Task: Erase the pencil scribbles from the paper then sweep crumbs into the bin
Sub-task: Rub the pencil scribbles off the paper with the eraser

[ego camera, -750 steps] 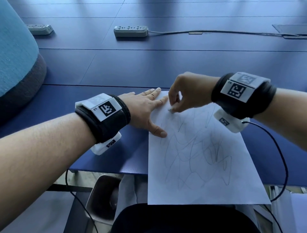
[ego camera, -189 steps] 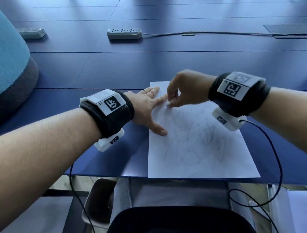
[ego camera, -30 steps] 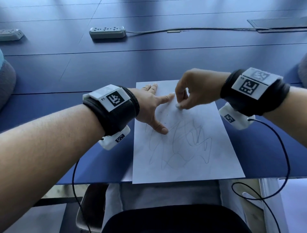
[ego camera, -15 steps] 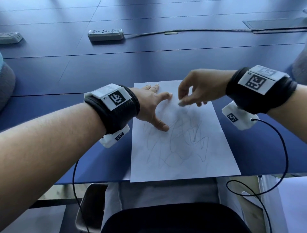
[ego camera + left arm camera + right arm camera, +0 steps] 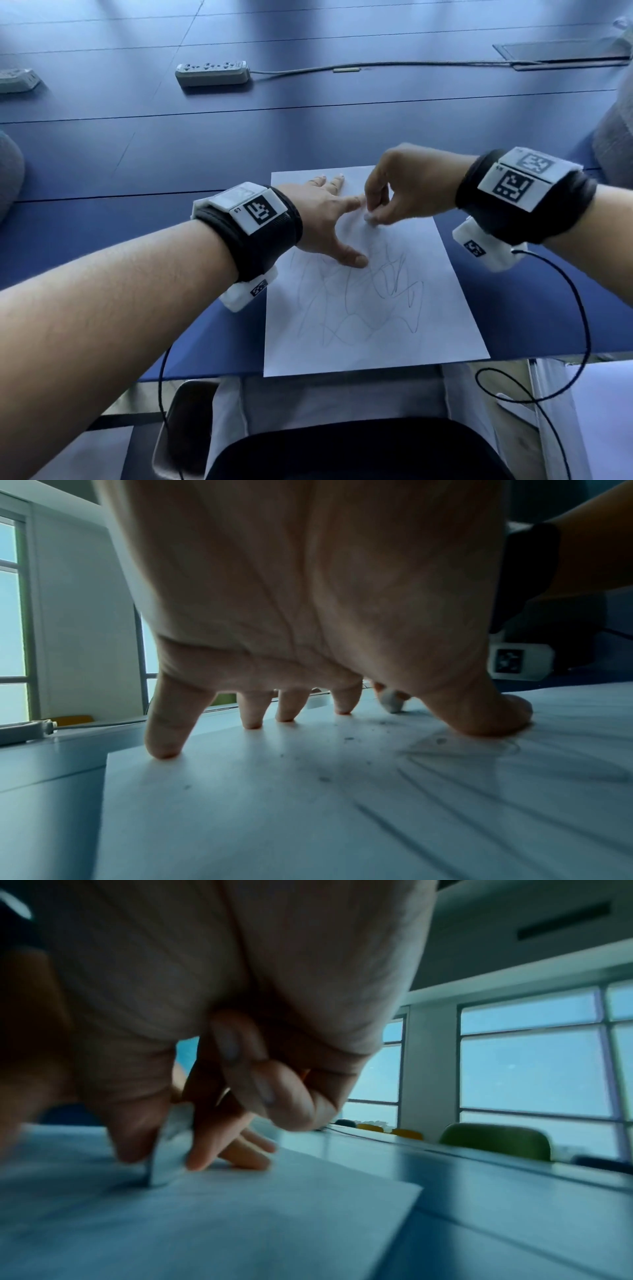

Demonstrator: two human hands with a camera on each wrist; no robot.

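Pinching the eraser [image 5: 370,218] in my right hand [image 5: 407,186] against the paper's [image 5: 370,346] upper part, left hand [image 5: 320,219] splayed flat holding it, I judge most scribbles [image 5: 363,301] remain and crumbs [image 5: 347,738] lie unswept.

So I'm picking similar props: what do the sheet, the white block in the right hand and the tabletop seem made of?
Sheet: thin matte white paper, lying flat, pencil-marked. White block: likely a rubber or vinyl eraser, with dark crumbs nearby. Tabletop: smooth blue, probably laminate, with soft reflections and seams.
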